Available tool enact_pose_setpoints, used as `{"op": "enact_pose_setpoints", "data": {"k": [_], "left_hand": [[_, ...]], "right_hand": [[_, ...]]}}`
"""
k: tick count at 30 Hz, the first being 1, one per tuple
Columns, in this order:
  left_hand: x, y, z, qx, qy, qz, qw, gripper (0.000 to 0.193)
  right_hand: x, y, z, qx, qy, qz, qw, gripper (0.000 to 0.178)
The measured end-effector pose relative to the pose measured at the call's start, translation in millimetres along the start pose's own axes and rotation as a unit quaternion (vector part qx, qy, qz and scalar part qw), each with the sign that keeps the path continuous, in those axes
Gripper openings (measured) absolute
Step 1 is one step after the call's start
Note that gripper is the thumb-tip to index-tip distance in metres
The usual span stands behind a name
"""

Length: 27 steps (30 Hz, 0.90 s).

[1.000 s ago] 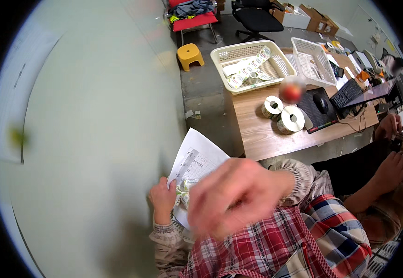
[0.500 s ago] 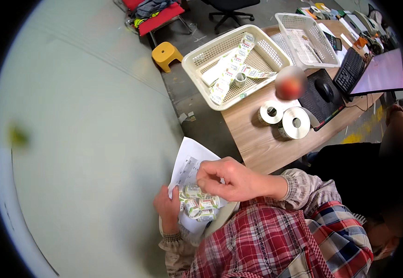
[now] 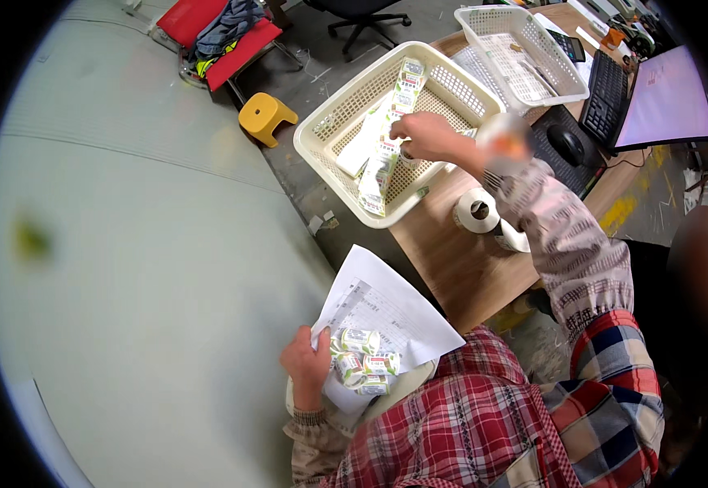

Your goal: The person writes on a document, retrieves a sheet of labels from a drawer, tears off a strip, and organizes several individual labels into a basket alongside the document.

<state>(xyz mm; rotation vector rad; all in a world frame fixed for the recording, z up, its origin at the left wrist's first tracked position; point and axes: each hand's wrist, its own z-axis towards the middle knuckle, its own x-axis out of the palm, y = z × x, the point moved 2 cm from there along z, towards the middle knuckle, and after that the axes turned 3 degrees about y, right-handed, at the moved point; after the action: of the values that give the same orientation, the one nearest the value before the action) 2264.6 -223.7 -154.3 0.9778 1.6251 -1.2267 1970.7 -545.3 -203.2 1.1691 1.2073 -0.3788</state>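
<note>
My left hand (image 3: pixel 307 358) grips the edge of a white printed sheet of paper (image 3: pixel 403 317) and the rim of a cream container (image 3: pixel 419 378) at my lap. Several small rolls of green-and-white labels (image 3: pixel 359 340) lie in a cluster beside that hand, on the paper. Stretched out to the far side, my right hand (image 3: pixel 429 137) is inside a cream plastic basket (image 3: pixel 315 154). Its fingers are curled at a long strip of printed labels (image 3: pixel 407 85), above a small label roll (image 3: pixel 410 161) partly covered by the hand. What the fingertips hold is hidden.
Beneath the basket's near corner stands a wooden desk (image 3: pixel 427 256) with large white label rolls (image 3: pixel 476 210). Farther right are a second basket (image 3: pixel 472 24), a mouse (image 3: pixel 565 145), a keyboard (image 3: pixel 600 93) and a monitor (image 3: pixel 669 102). A yellow stool (image 3: pixel 266 114) and red chair (image 3: pixel 183 24) stand on the floor.
My right hand has gone from above the small rolls at my lap up into the basket. My left hand still holds the paper, which now shows more of its surface.
</note>
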Motion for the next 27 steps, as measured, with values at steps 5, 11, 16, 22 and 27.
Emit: {"op": "enact_pose_setpoints", "data": {"k": [5,11,16,22,27], "left_hand": [[-2,9,11,0.031,0.002,0.047,0.998,0.029],[2,21,6,0.003,0.011,0.050,0.999,0.029],[6,31,0,-0.009,-0.015,0.023,1.000,0.027],[13,35,0,-0.032,0.009,0.002,0.999,0.026],[10,32,6,-0.029,0.024,-0.010,0.999,0.026]], "right_hand": [[28,5,48,-0.112,0.071,-0.177,0.975,0.032],[33,11,57,-0.171,0.137,-0.270,0.938,0.022],[-4,8,65,-0.151,0.093,-0.164,0.970,0.018],[-43,21,33,-0.157,-0.052,-0.084,0.983,0.010],[-39,3,31,0.025,0.006,0.010,1.000,0.013]]}}
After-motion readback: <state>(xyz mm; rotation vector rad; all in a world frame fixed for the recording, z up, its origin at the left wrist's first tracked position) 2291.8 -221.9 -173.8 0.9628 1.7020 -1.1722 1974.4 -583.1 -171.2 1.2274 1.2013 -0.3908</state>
